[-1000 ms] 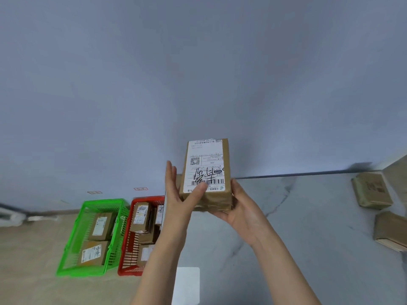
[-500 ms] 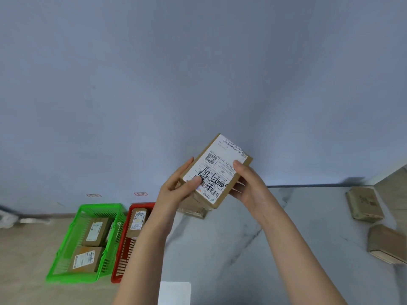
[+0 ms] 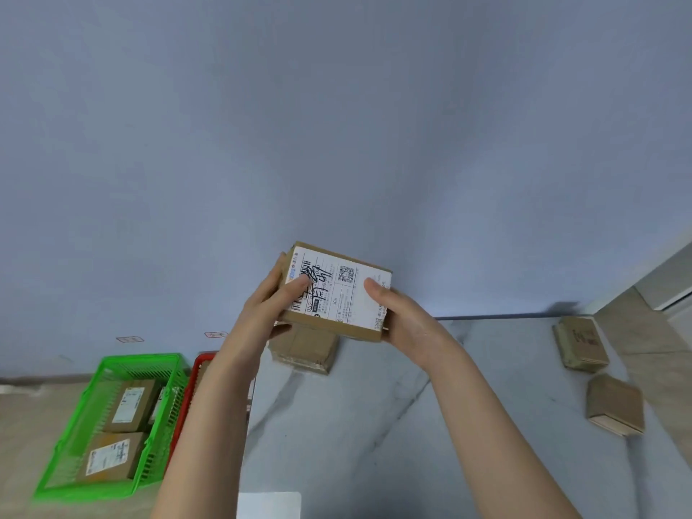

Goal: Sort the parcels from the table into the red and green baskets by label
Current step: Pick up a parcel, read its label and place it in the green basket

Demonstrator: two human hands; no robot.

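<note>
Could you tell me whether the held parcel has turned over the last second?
Yes. The held parcel has turned clockwise: its long side stood upright against the back edge of the table and now lies nearly along it.

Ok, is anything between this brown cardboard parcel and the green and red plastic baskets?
Nothing visible: the cardboard parcel is raised, the green basket open; your left forearm hides most of the red basket.

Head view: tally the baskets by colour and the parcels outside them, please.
Green basket: 1
Red basket: 1
Held parcel: 1
Parcels on the table: 3
Total: 6
</note>
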